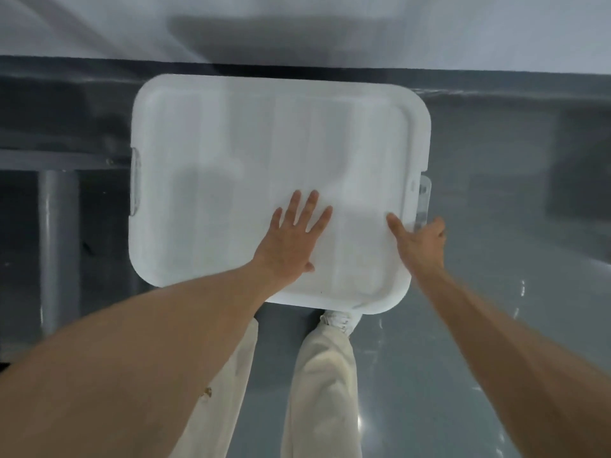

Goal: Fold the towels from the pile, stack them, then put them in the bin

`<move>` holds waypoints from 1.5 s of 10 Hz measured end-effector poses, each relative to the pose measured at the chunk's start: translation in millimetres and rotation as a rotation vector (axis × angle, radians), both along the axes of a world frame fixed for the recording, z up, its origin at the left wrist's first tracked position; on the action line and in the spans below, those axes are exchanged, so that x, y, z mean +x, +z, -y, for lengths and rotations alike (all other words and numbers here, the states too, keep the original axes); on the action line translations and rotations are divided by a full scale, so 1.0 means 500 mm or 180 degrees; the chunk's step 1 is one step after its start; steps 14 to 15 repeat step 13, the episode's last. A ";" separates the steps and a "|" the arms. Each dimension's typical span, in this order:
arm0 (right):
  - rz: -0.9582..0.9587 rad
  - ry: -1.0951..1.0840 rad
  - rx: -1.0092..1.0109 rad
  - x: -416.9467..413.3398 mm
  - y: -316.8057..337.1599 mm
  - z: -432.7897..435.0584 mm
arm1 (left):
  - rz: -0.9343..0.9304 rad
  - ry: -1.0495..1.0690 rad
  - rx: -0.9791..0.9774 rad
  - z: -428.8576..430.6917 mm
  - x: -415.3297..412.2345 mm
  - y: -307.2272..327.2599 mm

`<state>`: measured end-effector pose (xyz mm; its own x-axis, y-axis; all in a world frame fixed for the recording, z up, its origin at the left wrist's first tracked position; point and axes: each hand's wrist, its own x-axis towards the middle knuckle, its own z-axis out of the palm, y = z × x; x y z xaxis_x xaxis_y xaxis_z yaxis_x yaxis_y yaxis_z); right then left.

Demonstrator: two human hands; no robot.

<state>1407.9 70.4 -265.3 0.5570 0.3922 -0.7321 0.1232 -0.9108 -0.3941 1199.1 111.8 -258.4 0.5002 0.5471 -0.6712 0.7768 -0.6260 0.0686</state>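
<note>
Grey floor (496, 259) spreads beneath. The white bin lid (248, 143) lies directly under both hands. The left hand (291, 239) presses flat on it, fingers spread; the right hand (421, 241) grips its right edge, just short of a clear latch (425, 200).

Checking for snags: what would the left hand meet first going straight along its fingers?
The left hand lies flat on the lid; ahead is bare lid, so probably its raised far rim first, depth unclear.
</note>
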 end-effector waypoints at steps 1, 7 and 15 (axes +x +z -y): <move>-0.0301 -0.0499 0.0146 -0.002 -0.021 0.009 | -0.0108 -0.0185 0.0128 -0.003 0.002 -0.003; 0.0480 0.0258 -0.0109 -0.035 -0.038 -0.015 | -0.0141 -0.0106 0.0172 0.008 0.013 -0.009; 0.0988 0.1522 0.0135 -0.162 0.141 -0.076 | 0.1072 0.2345 -0.0891 -0.082 -0.092 0.183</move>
